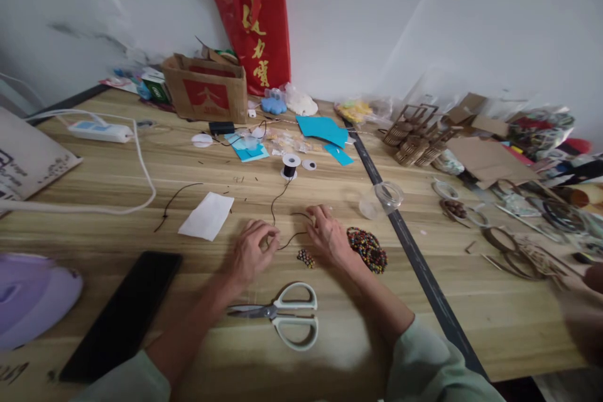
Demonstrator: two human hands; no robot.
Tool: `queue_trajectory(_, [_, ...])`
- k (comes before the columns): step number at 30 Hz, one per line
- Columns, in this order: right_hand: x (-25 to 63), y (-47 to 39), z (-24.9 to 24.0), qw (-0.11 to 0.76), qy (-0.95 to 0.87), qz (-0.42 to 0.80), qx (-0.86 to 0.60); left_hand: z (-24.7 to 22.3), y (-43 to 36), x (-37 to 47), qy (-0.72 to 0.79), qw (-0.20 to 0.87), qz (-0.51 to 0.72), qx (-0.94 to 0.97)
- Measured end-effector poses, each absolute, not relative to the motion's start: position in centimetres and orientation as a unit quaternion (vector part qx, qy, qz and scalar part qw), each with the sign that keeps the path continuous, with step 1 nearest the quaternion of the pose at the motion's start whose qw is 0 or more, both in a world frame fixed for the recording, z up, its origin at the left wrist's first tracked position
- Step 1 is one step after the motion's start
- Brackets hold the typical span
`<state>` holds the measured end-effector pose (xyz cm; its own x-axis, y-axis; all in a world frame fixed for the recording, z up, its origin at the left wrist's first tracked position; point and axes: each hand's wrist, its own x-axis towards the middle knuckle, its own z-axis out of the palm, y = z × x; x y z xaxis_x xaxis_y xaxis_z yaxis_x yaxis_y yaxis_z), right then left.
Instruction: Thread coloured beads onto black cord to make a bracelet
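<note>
So the thin black cord [274, 204] trails down from a small white spool [290, 166] to both hands, mid-table. Left hand [252, 250] is curled, thumb and fingertips pinching the cord; right hand [330, 235] has its fingers bent down at the other side of the loop, but I honestly can't tell if they're gripping it. Between them, nearer the right, is a little cluster of multicolored beads [306, 257], and a coiled beaded strand [367, 250] sits just beyond the right wrist. White-handled scissors [273, 312] lie between the forearms (kinda in the way, if you ask me). Off left: white paper [206, 217], a black phone-like slab [125, 314] near the forearm, and a white power strip [100, 130]. The back's crowded with a cardboard box [205, 88], a red bag [273, 31] and turquoise sheets [323, 130]; little woven baskets [414, 144] stand further right.
</note>
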<state>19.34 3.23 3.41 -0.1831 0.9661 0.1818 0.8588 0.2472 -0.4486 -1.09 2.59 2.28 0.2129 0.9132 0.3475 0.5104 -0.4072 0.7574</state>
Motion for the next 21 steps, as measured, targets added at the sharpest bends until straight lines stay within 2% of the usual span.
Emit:
queue_trajectory(3, [17.8, 2.5, 3.8, 0.174, -0.809, 0.116, -0.549, 1.9, 3.2, -1.6, 0.539, 0.292, 0.46, 0.642])
queue_trajectory(7, [15.0, 1.7, 3.8, 0.13, -0.853, 0.09, -0.498, 1.1, 4.2, -2.4, 0.583, 0.338, 0.479, 0.563])
queue_trajectory(15, [11.9, 3.2, 3.0, 0.101, -0.848, 0.0, -0.521, 0.6, 4.4, -2.6, 0.563, 0.349, 0.513, 0.546])
queue_trajectory(21, [11.2, 4.0, 2.3, 0.08, -0.834, 0.022, -0.545, -0.1, 4.4, -2.4, 0.565, 0.337, 0.498, 0.565])
